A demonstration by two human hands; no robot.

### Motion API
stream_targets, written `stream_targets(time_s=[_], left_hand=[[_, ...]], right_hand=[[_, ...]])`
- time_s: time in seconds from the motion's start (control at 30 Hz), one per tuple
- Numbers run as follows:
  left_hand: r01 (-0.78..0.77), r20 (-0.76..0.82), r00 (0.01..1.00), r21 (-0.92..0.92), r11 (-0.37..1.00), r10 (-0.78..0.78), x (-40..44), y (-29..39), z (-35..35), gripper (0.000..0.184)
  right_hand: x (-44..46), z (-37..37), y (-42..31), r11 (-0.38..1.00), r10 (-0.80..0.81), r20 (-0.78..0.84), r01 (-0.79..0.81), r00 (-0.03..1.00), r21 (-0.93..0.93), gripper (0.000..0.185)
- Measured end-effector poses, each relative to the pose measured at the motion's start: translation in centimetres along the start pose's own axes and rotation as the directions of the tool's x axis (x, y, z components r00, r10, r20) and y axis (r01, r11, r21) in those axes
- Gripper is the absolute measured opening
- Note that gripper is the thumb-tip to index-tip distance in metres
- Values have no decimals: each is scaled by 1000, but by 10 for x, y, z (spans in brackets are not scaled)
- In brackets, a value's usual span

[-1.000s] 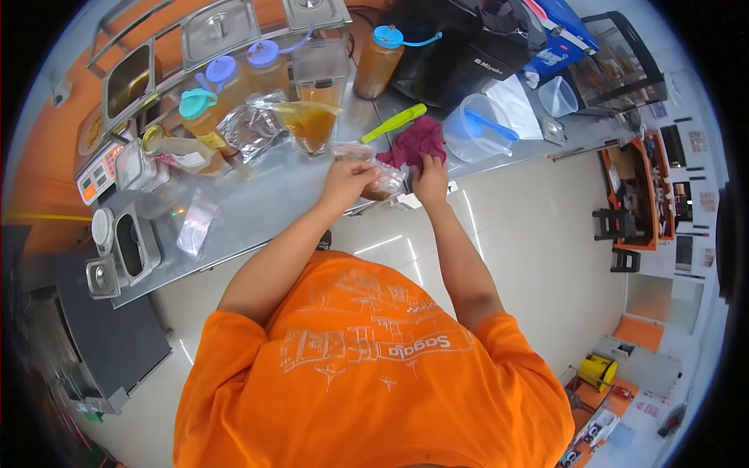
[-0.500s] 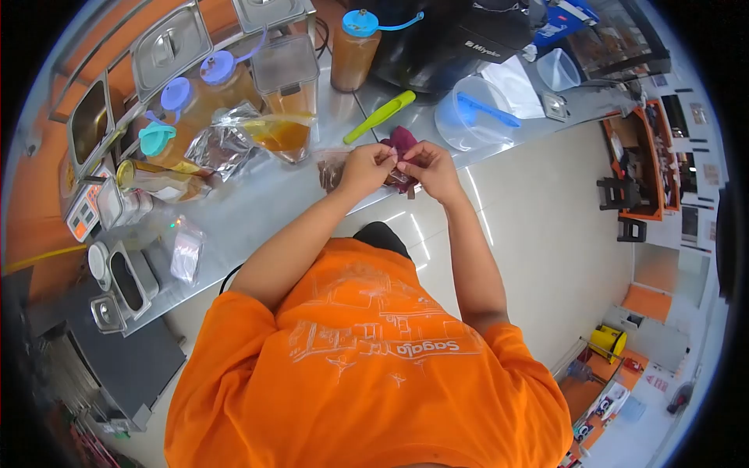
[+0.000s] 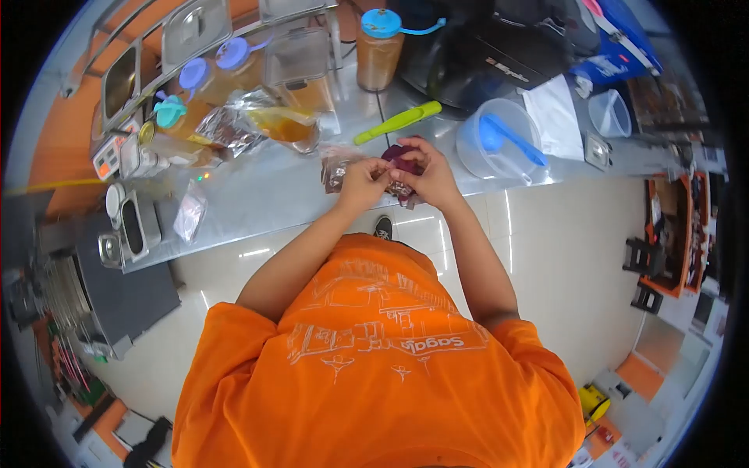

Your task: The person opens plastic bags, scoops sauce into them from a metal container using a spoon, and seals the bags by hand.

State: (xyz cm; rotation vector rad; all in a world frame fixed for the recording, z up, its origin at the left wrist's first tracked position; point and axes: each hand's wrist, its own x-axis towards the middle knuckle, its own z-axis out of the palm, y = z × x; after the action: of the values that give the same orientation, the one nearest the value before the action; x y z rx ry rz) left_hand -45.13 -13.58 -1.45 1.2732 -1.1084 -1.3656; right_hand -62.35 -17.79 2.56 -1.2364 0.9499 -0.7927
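Note:
At the near edge of the steel counter, my hands work close together on a dark maroon, crumpled packet (image 3: 399, 158), with shiny clear plastic at its lower side. My left hand (image 3: 363, 185) pinches its left edge between thumb and fingertips. My right hand (image 3: 429, 175) curls round it from the right, fingers bent over its top. What lies between the fingertips is too small to make out. A clear plastic bag with brown contents (image 3: 334, 173) lies just left of my left hand. Beyond the hands rests a lime-green long-handled tool (image 3: 398, 122).
On the right stands a clear tub (image 3: 499, 160) with a blue scoop (image 3: 515, 140). A brown-filled bottle (image 3: 379, 58) and a black appliance (image 3: 484, 66) stand behind. Foil (image 3: 234, 125), a pouch of amber liquid (image 3: 289, 127) and several capped bottles crowd the left.
The view has shifted, so the counter things appear farther right and more level. My right fingers have lifted and spread more over the maroon packet; my left hand still pinches it.

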Motion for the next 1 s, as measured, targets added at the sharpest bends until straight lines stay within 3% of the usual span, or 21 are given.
stream_targets(time_s=[0.07,0.1,0.17,0.23,0.27,0.3,0.33,0.37,0.4,0.43,0.5,0.57,0.63,0.67,0.7,0.87,0.93,1.0], left_hand=[[94,4,996,-25,995,-94,-9,-8,-3,15],[98,-23,995,-20,995,-99,-15,-4,-9,15],[133,-142,983,80,988,-121,-27,13,-20,13],[107,-257,961,18,994,-99,-38,8,-39,13],[64,-356,931,-46,997,-77,-41,6,-47,14],[52,-403,898,-300,953,-176,-45,9,-51,16],[50,-405,898,-295,954,-172,-42,7,-55,16],[-38,-482,873,-218,975,-73,-37,2,-60,17],[-122,-547,837,-134,984,29,-31,-4,-63,19],[-123,-547,836,-132,984,31,-26,-9,-66,19],[-99,-516,818,306,947,253,-16,-19,-72,22],[-30,-566,784,377,926,256,-7,-34,-71,22],[56,-612,749,442,895,255,-7,-20,-62,23],[102,-620,783,53,993,-47,-7,-3,-55,24],[167,-506,797,-340,925,-330,-8,10,-50,25],[90,-474,842,-348,933,-258,-15,-5,-62,30],[65,-456,859,-351,934,-231,-23,-1,-61,33],[55,-504,850,-197,979,-150,-30,4,-60,39]], right_hand=[[6,-4,5,982,11,-19,-15,1000,-187,53],[11,-9,7,984,14,7,-13,1000,-179,53],[23,-21,9,934,-61,-143,6,988,-357,43],[29,-15,-3,900,-110,-213,7,971,-435,39],[33,-12,-11,744,-354,-169,168,920,-647,40],[35,-6,-18,511,-564,-69,282,823,-812,42],[38,2,-16,513,-567,-70,285,821,-810,42],[40,11,-12,647,-299,-69,149,952,-748,46],[42,22,-11,730,-7,-38,-21,999,-683,51],[42,35,-14,730,93,-10,-75,996,-679,58],[49,49,1,712,153,17,-98,988,-695,61],[57,61,20,695,206,47,-113,977,-710,64],[59,73,35,735,45,1,-32,999,-677,65],[59,76,38,740,43,1,-31,999,-672,65],[59,78,39,785,84,-23,-80,996,-614,64],[56,74,60,896,245,-12,-231,969,-380,58],[50,78,71,967,37,-39,-46,999,-251,42],[42,76,67,974,14,-21,-18,1000,-227,41]])
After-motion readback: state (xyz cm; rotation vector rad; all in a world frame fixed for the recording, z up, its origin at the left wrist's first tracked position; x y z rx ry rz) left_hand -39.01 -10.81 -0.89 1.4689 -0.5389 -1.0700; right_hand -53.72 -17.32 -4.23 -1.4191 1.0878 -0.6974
